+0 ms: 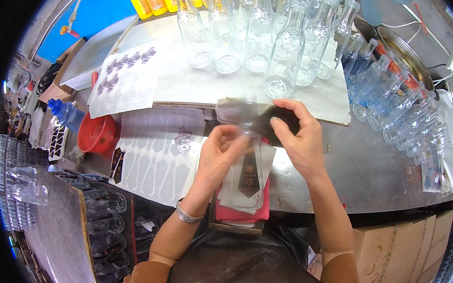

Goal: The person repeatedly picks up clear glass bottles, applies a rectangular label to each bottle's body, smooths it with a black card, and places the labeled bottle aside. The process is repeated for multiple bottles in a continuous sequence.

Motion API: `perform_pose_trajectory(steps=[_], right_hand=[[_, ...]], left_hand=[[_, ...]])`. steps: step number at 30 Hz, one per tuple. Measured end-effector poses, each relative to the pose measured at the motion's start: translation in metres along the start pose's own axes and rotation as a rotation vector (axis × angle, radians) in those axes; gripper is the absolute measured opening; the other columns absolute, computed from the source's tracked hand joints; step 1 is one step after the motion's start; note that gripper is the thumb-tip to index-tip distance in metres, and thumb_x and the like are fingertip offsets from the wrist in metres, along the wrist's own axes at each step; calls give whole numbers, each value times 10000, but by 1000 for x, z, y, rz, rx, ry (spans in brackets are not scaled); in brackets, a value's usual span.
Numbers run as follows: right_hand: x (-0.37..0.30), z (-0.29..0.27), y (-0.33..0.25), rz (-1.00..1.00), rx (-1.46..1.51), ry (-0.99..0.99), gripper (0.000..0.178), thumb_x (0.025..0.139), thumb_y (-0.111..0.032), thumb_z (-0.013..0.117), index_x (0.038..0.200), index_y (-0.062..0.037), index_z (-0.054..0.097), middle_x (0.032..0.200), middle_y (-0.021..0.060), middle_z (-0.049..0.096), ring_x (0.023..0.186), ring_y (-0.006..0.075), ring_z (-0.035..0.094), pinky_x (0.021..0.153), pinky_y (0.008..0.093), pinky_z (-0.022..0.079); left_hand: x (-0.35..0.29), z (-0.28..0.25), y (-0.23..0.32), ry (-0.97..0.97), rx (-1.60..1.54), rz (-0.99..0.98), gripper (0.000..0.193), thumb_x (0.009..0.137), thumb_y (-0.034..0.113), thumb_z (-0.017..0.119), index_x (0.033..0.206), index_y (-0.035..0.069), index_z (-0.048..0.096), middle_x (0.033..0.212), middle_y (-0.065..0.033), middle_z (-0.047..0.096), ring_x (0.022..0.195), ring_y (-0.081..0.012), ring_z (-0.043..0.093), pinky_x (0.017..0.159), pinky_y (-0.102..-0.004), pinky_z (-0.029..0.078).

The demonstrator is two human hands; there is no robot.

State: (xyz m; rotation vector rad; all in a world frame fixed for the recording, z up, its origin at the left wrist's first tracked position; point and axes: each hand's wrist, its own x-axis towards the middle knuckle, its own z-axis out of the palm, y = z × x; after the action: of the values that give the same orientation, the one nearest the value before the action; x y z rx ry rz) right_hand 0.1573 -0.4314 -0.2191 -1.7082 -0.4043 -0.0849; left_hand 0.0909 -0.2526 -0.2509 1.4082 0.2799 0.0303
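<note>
My right hand (301,140) holds a dark, rounded thing (276,125) between thumb and fingers; blur hides what kind it is. My left hand (221,151) is closed, thumb and fingertips together, beside a blurred clear shape (248,114) between the hands. What it pinches, if anything, I cannot make out. Below the fingers, a black, pointed label (249,176) with gold marks lies over whitish, translucent layers. A pink cloth (225,213) shows underneath them. A sheet of pale, pointed label shapes (155,154) lies left of my left hand.
Several clear glass bottles (285,55) stand on the white board (183,86) ahead. More bottles (396,108) crowd the right. A red bowl (98,133), a blue-topped bottle (67,114) and a printed decal sheet (127,79) are at left. Cardboard boxes (394,258) stand lower right.
</note>
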Motion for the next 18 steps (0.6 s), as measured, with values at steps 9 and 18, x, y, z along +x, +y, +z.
perform_pose_trajectory(steps=[9,18], right_hand=[[11,7,-3,-156,-176,-35,303,870,-49,674,1168,9,666,1042,92,717,962,142,660,863,281,519],[7,11,0,-173,-192,116,288,901,-22,644,1188,-10,654,1030,69,700,919,121,636,838,277,515]], left_hand=[[0,1,0,13,-7,4,299,984,164,681,1187,-13,552,939,-17,626,705,-42,546,596,-194,441],[-2,2,1,0,16,-22,351,992,270,672,1193,8,555,935,2,595,735,-37,540,635,-183,439]])
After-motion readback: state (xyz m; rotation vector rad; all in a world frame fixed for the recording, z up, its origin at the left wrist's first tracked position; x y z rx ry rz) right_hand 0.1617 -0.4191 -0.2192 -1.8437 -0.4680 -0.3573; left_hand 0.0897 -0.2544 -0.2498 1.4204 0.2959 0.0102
